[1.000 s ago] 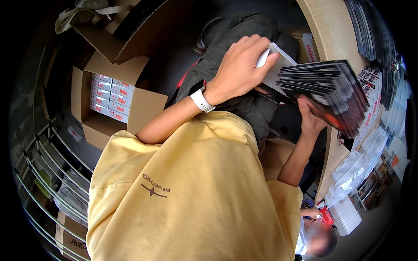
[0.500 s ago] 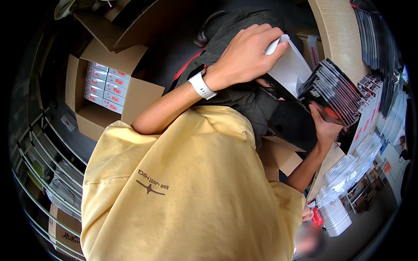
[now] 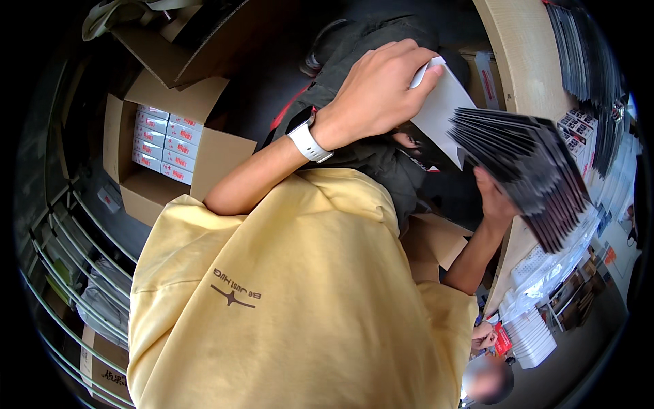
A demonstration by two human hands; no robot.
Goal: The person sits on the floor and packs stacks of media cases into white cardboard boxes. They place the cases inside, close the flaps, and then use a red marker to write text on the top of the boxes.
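Note:
My left hand [image 3: 388, 92], with a white-strapped watch on its wrist, pinches the edge of a small carton [image 3: 441, 116], white inside and dark-printed outside. The carton is tilted, its open end toward the right. My right hand [image 3: 493, 196] grips a thick stack of thin black packets [image 3: 528, 160] from below. The packets are spread like a fan, their near-left ends close to the carton's open end; whether they touch it I cannot tell. What they hold inside does not show.
At left an open cardboard box [image 3: 146, 194] holds several small white boxes [image 3: 163, 143]. A wooden table [image 3: 521, 58] on the right bears more black packets [image 3: 579, 61] and clear plastic [image 3: 545, 283]. A metal rail [image 3: 75, 293] runs at lower left. Another person's hand [image 3: 484, 335] shows lower right.
The packets have fanned out and shifted right, away from the carton's mouth, where they were a tighter stack. My right hand has turned slightly and moved left; my left hand has barely moved.

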